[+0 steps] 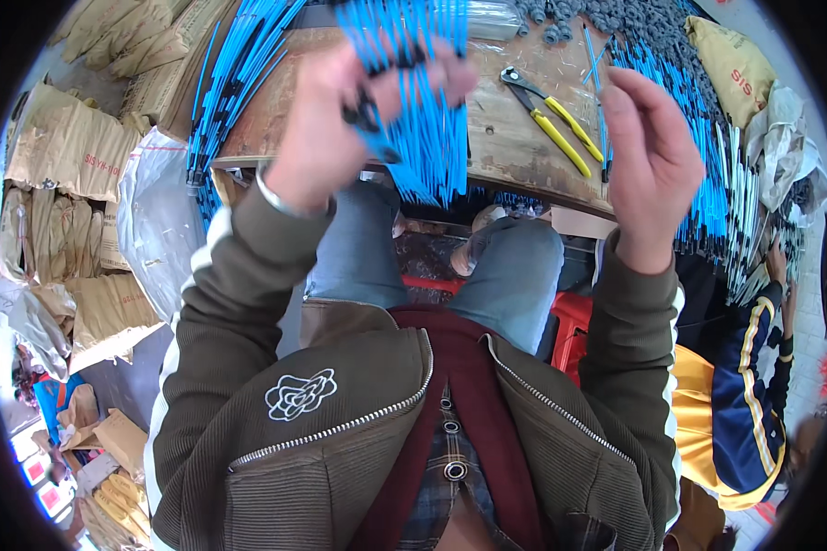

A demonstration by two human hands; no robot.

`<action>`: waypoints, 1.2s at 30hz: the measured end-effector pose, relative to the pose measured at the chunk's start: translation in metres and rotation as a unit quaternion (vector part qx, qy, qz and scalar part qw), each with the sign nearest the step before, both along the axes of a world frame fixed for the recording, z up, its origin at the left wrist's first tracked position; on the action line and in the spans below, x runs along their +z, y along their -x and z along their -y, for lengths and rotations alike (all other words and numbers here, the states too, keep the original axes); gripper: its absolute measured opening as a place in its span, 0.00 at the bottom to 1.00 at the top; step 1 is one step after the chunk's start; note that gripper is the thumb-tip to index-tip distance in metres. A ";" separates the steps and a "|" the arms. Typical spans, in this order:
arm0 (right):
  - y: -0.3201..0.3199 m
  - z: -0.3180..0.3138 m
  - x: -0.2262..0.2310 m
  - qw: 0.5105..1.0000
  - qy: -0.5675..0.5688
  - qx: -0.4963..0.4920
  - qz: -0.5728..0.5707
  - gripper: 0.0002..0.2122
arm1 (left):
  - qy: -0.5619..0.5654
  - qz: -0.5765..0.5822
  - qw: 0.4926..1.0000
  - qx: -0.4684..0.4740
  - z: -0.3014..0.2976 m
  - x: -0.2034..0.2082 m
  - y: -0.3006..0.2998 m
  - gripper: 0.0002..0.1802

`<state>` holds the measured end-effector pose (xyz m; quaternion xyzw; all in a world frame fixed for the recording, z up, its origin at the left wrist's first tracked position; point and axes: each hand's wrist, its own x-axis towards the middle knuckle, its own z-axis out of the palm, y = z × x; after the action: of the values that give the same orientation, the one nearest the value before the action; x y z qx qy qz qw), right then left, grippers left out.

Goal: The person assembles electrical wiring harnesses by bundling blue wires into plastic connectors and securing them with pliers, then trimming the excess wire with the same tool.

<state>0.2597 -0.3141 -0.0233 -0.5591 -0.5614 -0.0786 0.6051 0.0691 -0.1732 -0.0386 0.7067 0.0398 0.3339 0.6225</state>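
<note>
My left hand [317,129] is closed round a thick bundle of blue cables [434,151] with black fittings, held up over the table's near edge. The hand and the bundle's upper part are slightly blurred. At the right side of the table, my right hand [652,170] has its thumb and forefinger pinched together on a thin blue cable [590,48] with a black end. Left of the right hand lie diagonal cutters [553,127] with yellow handles on the wooden table [496,138].
Blue cables lie piled at the left [239,78] and right [685,101]. Grey coiled parts [606,18] are heaped at the back right, near a tan sack [733,66]. Paper sacks [73,142] are stacked at far left. Another person's sleeve [749,367] is at right.
</note>
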 end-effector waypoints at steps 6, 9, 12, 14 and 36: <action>-0.041 -0.049 -0.034 0.983 0.138 -0.067 0.102 0.08 | -0.227 -0.014 0.972 -0.066 0.040 -0.053 0.050 0.12; -0.069 -0.100 -0.048 0.944 0.184 -0.116 0.249 0.07 | -0.183 -0.042 0.979 -0.079 0.042 -0.061 0.052 0.12; -0.086 -0.153 -0.064 0.919 0.221 -0.139 0.294 0.08 | -0.156 0.010 0.983 -0.099 0.033 -0.060 0.038 0.10; -0.090 -0.178 -0.072 0.893 0.299 -0.114 0.315 0.07 | -0.150 0.011 0.984 -0.097 0.028 -0.066 0.042 0.09; -0.043 -0.059 -0.060 0.952 0.240 0.044 0.187 0.07 | 0.076 -0.150 0.982 -0.080 0.042 -0.060 0.042 0.04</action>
<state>0.3026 -0.2550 -0.0836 -0.6377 -0.6910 -0.0177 0.3400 0.0273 -0.2154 -0.0987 0.7005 0.1017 0.1691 0.6859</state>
